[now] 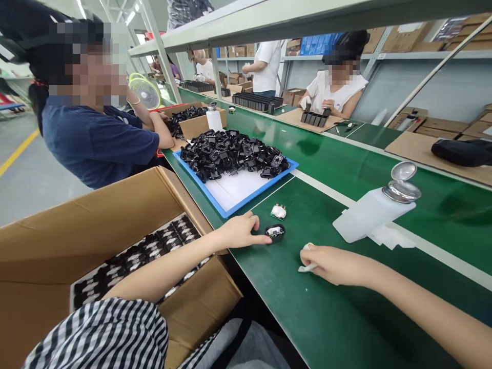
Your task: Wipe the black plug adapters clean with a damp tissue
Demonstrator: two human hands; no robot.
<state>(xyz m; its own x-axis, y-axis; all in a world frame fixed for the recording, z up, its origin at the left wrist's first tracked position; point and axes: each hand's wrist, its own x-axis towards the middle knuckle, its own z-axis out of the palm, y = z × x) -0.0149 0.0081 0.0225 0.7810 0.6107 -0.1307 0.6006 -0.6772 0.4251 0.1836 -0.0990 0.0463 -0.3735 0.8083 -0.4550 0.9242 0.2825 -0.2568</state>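
Note:
My left hand (243, 230) reaches over the green tabletop with thumb and fingers apart. Its thumb tip is at the near left edge of a small black oval housing (275, 233), which has pale parts inside. Just beyond that lies a small white part with green edges (278, 211). To the right, my right hand (330, 263) is closed on a crumpled white wipe (306, 267), low over the table. A translucent white dispenser bottle (369, 212) with its metal lid up stands beyond my right hand, over some white tissue (392, 237).
A blue-rimmed tray (249, 200) bears a heap of black housings (230, 151). On my left is an open cardboard box (154, 187) with rows of black-and-white parts. One co-worker (92, 133) sits at left; another (338, 84) works across the table. A shelf beam (269, 23) runs overhead.

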